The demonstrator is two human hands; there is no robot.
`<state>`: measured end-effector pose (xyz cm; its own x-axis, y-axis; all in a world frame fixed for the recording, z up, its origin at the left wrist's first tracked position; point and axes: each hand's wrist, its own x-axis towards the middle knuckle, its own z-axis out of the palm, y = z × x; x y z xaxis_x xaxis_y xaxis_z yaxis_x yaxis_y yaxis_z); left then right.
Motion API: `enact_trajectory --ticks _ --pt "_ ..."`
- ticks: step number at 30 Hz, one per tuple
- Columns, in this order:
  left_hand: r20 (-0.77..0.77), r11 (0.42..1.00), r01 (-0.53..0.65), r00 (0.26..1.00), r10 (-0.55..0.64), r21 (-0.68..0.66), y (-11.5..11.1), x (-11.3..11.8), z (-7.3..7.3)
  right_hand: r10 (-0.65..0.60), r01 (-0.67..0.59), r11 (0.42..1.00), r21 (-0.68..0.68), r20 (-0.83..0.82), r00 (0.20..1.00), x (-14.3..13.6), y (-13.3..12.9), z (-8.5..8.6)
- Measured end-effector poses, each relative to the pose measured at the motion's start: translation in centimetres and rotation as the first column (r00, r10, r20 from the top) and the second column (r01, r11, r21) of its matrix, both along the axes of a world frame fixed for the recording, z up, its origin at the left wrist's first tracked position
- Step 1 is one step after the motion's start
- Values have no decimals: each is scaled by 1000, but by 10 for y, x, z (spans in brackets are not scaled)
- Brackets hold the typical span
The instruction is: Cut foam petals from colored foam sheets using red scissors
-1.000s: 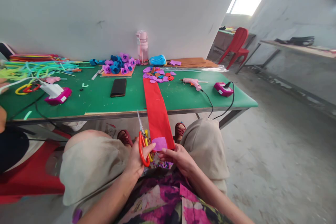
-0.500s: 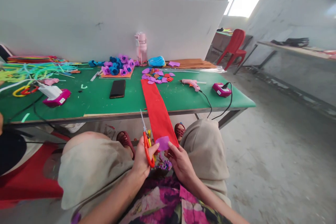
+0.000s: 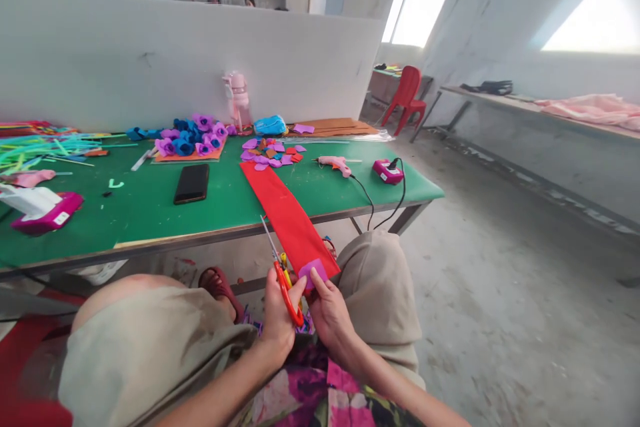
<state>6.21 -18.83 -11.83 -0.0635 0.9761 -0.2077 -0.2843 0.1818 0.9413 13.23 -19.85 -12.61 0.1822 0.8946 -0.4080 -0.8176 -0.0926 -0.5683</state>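
My left hand (image 3: 280, 310) has the orange-handled scissors (image 3: 286, 293) looped in it, blades pointing up and away, and its thumb presses the left edge of a small purple piece (image 3: 315, 269). My right hand (image 3: 330, 310) pinches the same piece, its thumb on top. Beneath the piece lies the near end of a long red strip (image 3: 290, 213), which reaches from the green table (image 3: 225, 207) down over my lap. Something yellow (image 3: 285, 263) shows beside the scissors.
On the table are a phone (image 3: 192, 183), purple and blue flowers (image 3: 187, 137), cut pieces (image 3: 273, 153), a pink glue gun (image 3: 335, 164), a corded magenta block (image 3: 388, 171) and a pink bottle (image 3: 239, 101). A white panel (image 3: 185, 60) stands behind.
The view has swung to the right, so the table things sit further left. My right thumb has moved onto the purple piece, and both hands are closer together.
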Motion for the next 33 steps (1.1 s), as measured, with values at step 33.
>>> enact_trajectory --ticks 33 --pt "-875 461 756 -315 -367 -465 7 -77 48 -77 82 995 -53 87 993 27 3 12"
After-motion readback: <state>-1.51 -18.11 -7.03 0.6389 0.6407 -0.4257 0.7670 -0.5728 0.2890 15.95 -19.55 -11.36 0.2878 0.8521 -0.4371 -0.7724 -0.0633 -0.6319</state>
